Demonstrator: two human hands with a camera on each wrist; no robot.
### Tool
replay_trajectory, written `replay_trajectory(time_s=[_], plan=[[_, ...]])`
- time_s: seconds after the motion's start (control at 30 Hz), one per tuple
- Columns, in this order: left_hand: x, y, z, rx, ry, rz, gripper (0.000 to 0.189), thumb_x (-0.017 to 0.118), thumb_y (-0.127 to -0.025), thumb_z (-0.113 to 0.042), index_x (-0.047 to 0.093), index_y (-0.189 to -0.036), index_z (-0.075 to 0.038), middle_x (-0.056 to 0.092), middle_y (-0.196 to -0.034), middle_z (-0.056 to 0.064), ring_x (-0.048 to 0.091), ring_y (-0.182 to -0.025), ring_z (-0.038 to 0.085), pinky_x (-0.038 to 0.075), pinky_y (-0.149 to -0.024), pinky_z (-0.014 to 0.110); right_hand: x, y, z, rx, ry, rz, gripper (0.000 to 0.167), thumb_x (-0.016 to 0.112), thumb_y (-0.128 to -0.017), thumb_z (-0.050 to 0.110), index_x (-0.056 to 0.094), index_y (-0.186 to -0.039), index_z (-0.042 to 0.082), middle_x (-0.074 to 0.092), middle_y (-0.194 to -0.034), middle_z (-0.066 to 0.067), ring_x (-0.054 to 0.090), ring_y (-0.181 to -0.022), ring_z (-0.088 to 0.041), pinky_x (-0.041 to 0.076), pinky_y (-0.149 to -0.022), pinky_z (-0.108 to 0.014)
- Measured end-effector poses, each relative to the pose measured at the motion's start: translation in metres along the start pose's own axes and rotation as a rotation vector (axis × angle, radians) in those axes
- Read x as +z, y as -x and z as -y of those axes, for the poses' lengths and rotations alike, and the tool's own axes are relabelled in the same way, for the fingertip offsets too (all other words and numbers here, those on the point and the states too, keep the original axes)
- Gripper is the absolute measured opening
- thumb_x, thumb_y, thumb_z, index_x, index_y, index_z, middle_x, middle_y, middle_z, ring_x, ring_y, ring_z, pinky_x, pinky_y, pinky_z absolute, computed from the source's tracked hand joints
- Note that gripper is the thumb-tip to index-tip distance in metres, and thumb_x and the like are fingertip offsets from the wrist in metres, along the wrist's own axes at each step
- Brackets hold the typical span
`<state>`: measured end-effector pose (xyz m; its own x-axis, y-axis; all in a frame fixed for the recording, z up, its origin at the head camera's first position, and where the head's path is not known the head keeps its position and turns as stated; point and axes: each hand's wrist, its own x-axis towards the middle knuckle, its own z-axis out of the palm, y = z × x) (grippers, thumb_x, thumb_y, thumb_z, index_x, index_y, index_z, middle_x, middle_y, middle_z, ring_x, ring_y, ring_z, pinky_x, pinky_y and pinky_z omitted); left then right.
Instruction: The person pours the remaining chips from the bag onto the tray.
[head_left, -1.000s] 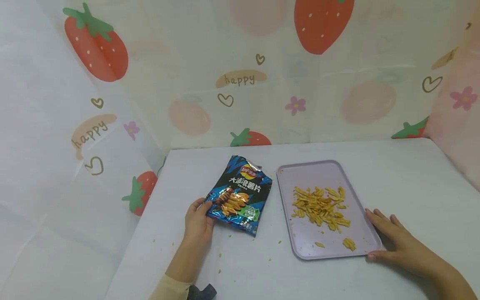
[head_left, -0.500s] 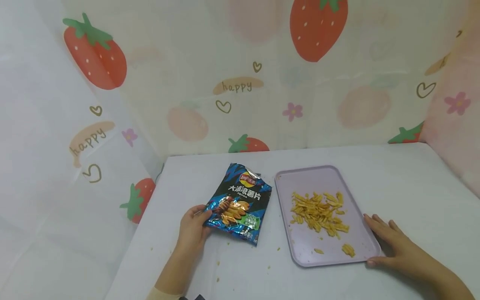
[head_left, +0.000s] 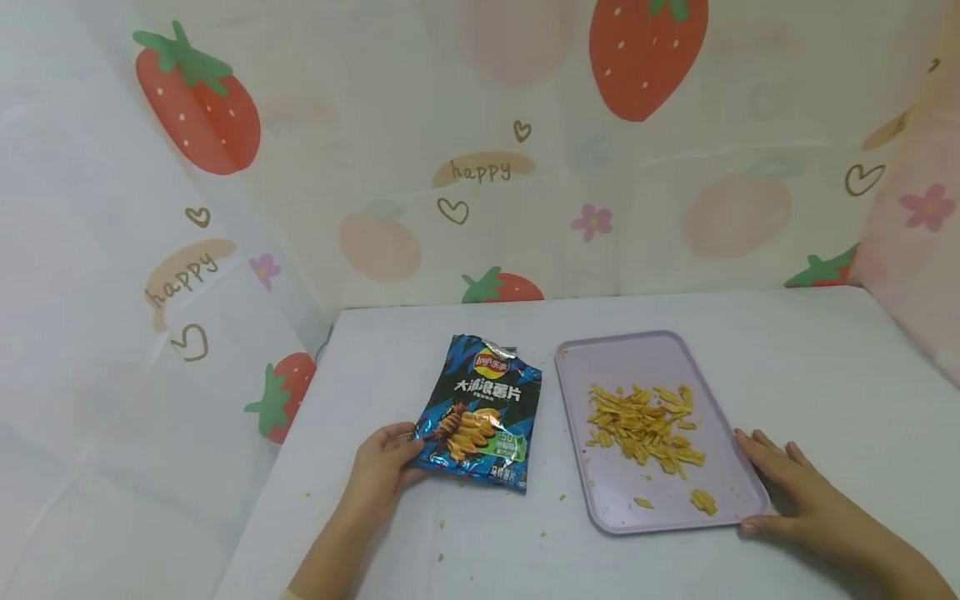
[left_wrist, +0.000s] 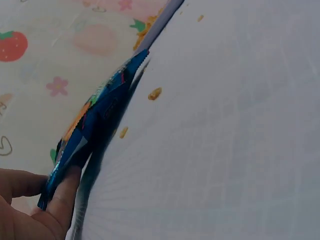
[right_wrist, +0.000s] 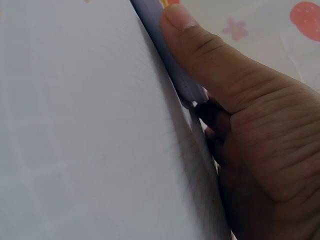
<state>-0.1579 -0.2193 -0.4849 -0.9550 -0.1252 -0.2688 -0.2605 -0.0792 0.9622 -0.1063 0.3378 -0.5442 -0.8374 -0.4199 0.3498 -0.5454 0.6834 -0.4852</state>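
Note:
My left hand [head_left: 382, 471] pinches the lower left corner of a blue and black chip bag [head_left: 483, 417], thumb on the printed front. In the left wrist view the bag [left_wrist: 102, 112] appears edge-on, tilted over the white table, with fingers behind its bottom edge. To its right, a light purple tray [head_left: 615, 354] holds a pile of broken ridged chips [head_left: 645, 425]. My right hand [head_left: 813, 508] is at the tray's near right corner, fingers extended along the right side and thumb at the front edge. The right wrist view has the thumb [right_wrist: 200, 45] against the tray's rim.
Crumbs [head_left: 543, 534] are scattered on the white table [head_left: 600, 575] in front of the bag and tray. One larger chip [head_left: 703, 501] lies apart near the tray's front edge. A strawberry-printed sheet [head_left: 645, 183] hangs behind the table and along both sides.
The chip bag has shifted slightly left and toward me and turned a little more upright in my left hand. My right hand and the tray keep their place; the head view moved slightly.

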Motion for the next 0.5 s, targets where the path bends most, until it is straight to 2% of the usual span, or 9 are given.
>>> replay_trajectory(time_s=[0.1,0.27,0.4,0.5], plan=[[-0.002,0.002,0.003,0.0,-0.027,0.017,0.04,0.059,-0.099,0.003,0.049,-0.138,0.004,0.059,-0.129,0.025,0.07,-0.102,0.023,0.061,-0.088,0.039,0.0,0.002,0.001,0.011,-0.001,0.001,0.113,0.092,-0.071,0.037,0.03,-0.161,0.01,0.026,-0.166,-0.001,0.002,-0.15,0.015,-0.011,-0.119,-0.011],[-0.008,0.003,0.005,0.025,-0.104,0.057,0.043,0.062,-0.097,0.004,0.052,-0.139,0.003,0.062,-0.13,0.026,0.071,-0.105,0.027,0.061,-0.087,0.041,-0.002,0.001,0.004,0.044,-0.015,0.012,0.112,0.091,-0.072,0.036,0.028,-0.162,0.012,0.033,-0.161,-0.026,-0.001,-0.148,0.016,-0.012,-0.118,-0.01],[-0.014,0.005,0.004,0.04,-0.197,0.101,0.047,0.067,-0.095,0.0,0.053,-0.14,-0.001,0.063,-0.132,0.023,0.07,-0.108,0.028,0.062,-0.085,0.041,-0.003,0.0,0.005,0.08,-0.018,0.023,0.112,0.091,-0.074,0.037,0.027,-0.163,0.014,0.034,-0.159,-0.029,-0.002,-0.148,0.017,-0.013,-0.117,-0.009],[-0.017,0.005,0.003,0.059,-0.302,0.118,0.051,0.073,-0.092,-0.001,0.054,-0.14,-0.003,0.064,-0.132,0.021,0.072,-0.104,0.026,0.063,-0.082,0.04,-0.003,0.0,0.007,0.094,-0.021,0.028,0.112,0.09,-0.074,0.037,0.026,-0.163,0.015,0.034,-0.159,-0.03,-0.003,-0.147,0.018,-0.013,-0.116,-0.008]])
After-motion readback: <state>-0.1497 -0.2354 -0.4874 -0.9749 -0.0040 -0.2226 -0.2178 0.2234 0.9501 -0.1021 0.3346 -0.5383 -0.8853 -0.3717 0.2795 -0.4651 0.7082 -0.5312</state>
